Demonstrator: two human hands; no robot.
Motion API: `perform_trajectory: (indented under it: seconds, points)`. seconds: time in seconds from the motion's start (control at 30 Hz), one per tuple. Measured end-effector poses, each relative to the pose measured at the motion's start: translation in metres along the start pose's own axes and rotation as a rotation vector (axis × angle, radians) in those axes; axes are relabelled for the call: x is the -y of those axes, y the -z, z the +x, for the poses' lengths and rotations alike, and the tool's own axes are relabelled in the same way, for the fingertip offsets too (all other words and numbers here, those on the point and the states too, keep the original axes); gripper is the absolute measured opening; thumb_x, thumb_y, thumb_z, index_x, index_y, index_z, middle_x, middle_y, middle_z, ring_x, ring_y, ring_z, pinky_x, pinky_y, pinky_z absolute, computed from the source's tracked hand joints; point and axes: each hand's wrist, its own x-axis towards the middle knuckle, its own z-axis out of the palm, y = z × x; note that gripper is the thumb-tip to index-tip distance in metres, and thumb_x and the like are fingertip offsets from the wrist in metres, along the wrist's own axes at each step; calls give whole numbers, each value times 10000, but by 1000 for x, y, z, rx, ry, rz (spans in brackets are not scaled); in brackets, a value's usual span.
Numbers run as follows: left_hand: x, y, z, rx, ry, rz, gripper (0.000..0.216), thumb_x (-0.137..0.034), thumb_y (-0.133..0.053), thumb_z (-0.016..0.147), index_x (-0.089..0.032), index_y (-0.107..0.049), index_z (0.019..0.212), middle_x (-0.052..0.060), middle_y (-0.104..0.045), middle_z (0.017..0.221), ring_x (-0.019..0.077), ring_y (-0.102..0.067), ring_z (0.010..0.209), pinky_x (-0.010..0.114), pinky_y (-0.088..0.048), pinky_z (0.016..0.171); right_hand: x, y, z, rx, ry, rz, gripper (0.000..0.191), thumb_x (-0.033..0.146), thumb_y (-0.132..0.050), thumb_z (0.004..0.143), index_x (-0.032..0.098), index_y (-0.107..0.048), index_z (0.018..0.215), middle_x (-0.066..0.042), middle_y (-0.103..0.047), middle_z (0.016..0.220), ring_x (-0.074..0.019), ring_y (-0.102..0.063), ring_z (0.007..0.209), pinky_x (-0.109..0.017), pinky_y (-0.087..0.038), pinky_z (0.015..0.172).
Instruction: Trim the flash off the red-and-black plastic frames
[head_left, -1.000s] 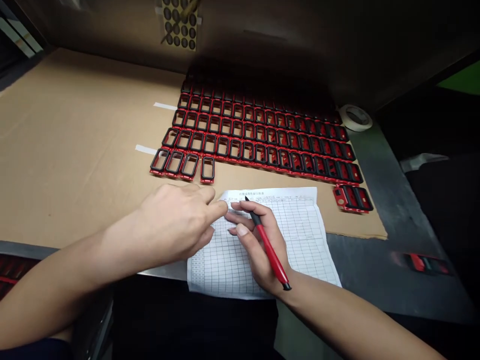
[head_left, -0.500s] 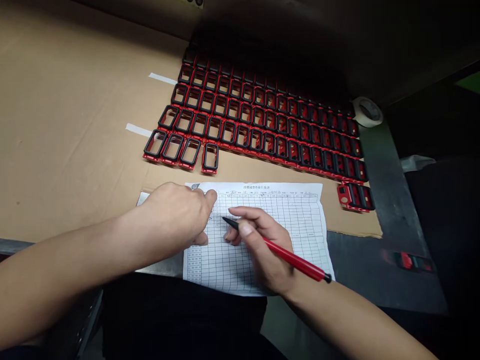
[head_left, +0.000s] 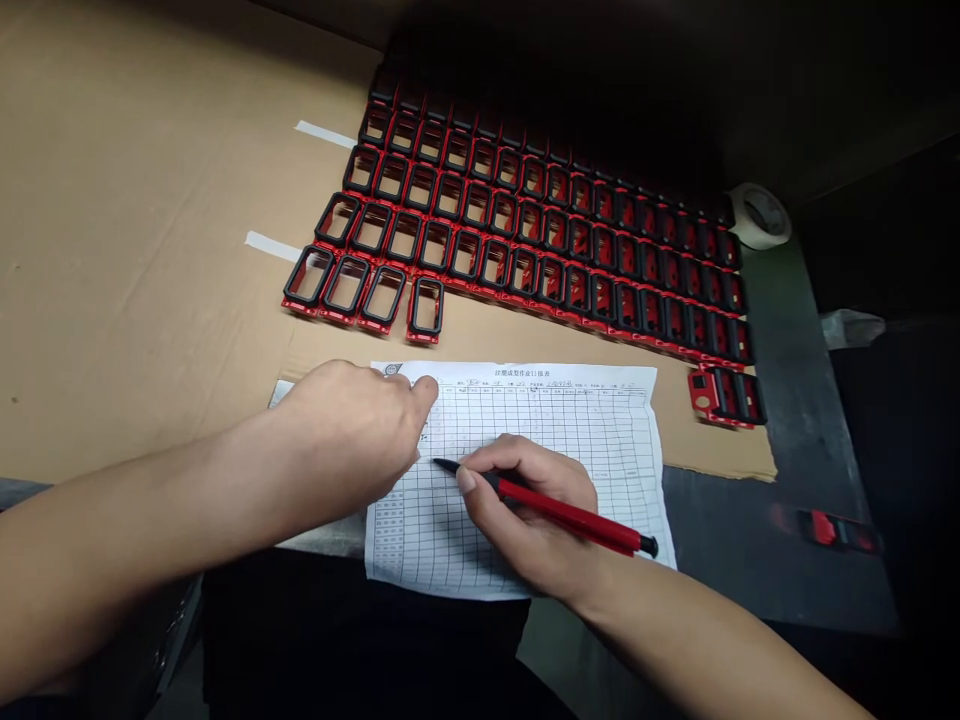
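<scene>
A white printed form [head_left: 570, 440] with a grid of cells lies at the near edge of the bench. My right hand [head_left: 529, 515] is closed on a red and black pen [head_left: 555, 510], its tip down on the left part of the grid. My left hand [head_left: 352, 435] rests on the form's left side with curled fingers pressing the paper flat. Beyond the form, several rows of red and black rectangular frames [head_left: 525, 230] lie side by side on brown cardboard [head_left: 135, 230].
A roll of pale tape [head_left: 759, 214] sits at the back right. Two more frames [head_left: 726, 394] lie apart at the cardboard's right corner. A red part [head_left: 832, 528] lies on the grey metal bench [head_left: 757, 540]. Two white tape strips [head_left: 271, 246] mark the cardboard.
The pen swung from pointing up the page to lying flat with its tip down on the grid. My right hand slid down the form. The view tilted down and closer.
</scene>
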Motion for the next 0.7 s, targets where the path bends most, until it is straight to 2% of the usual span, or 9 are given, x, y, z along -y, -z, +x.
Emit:
perform_trajectory:
  seconds: [0.2, 0.5, 0.7]
  points:
    - [4, -6, 0, -26, -29, 38, 98, -215, -505, 904, -174, -559, 975, 53, -638, 705, 261, -649, 569, 334, -410, 445, 0, -4, -3, 6, 45, -39, 81, 135, -676, 823, 195, -641, 781, 19, -654, 627, -102, -587, 507, -225, -466, 478]
    - [4, -6, 3, -30, -3, 12, 126, -209, -495, 897, -168, -556, 999, 65, -656, 720, 243, -667, 592, 302, -371, 451, 0, -6, 0, -30, 34, -68, 104, 108, -703, 803, 201, -656, 803, 35, -677, 648, -83, -592, 502, -200, -472, 481]
    - [4, -4, 3, -25, 0, 22, 143, -191, -490, 907, -164, -569, 1024, 77, -675, 731, 256, -671, 582, 310, -388, 446, 0, -5, -1, -13, 24, -87, 88, 159, -704, 819, 213, -649, 776, 28, -667, 624, -106, -594, 496, -234, -474, 473]
